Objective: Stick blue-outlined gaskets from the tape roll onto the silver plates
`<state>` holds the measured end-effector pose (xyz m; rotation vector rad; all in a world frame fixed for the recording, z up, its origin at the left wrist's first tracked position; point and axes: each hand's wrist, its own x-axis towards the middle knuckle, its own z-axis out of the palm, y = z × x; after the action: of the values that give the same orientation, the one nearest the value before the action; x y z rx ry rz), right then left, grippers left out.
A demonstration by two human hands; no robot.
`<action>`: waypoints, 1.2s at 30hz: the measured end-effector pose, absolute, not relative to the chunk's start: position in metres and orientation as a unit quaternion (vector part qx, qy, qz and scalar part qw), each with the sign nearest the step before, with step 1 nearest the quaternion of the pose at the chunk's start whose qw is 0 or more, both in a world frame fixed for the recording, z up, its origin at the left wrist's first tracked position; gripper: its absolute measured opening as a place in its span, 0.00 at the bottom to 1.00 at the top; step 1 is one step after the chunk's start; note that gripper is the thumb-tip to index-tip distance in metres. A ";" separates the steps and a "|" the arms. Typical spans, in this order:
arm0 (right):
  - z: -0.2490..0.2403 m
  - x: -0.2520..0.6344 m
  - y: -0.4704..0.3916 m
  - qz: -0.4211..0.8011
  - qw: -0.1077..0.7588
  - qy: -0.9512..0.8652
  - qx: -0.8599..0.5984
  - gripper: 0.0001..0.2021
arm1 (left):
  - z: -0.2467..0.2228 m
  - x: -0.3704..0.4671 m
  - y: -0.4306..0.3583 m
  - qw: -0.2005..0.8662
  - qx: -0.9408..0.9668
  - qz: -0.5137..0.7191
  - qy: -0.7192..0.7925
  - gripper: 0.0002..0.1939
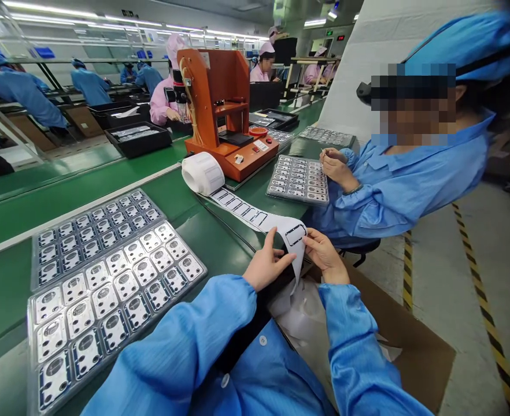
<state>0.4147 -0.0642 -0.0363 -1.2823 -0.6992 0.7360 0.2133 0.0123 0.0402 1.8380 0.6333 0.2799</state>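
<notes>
A white roll (203,174) lies on the green bench, and its strip (241,209) of dark-outlined frame stickers runs toward me and bends down over the bench edge. My left hand (269,263) is beside the strip's near end, thumb and fingers spread, holding nothing. At the strip's right edge, my right hand (324,253) has thumb and fingertips closed on a dark-outlined sticker (296,235). Whether that sticker is partly lifted from the backing is too small to tell. Two clear trays (203,270) of silver plates with round holes lie at the left.
An orange press (214,98) stands behind the roll. To the right, a co-worker in blue (415,173) holds both hands over another tray of plates (298,179). A cardboard box (411,341) with crumpled white paper is below my right arm. A black cable (224,219) crosses the bench.
</notes>
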 end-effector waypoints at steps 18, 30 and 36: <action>0.019 0.416 -0.054 0.094 0.523 -0.513 -0.674 0.18 | 0.027 0.233 0.044 0.496 0.761 0.241 0.340 0.11; 0.058 0.402 -0.066 -0.193 0.263 -0.643 -0.693 0.15 | 0.025 0.231 0.047 0.478 0.772 0.259 0.330 0.18; 0.064 0.394 -0.064 -0.247 0.142 -0.674 -0.681 0.14 | 0.025 0.229 0.044 0.479 0.774 0.249 0.332 0.16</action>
<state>0.3944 -0.0642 0.0644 -1.9658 -1.9448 -0.7141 0.2287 0.0438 0.0246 1.8882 0.8100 0.6072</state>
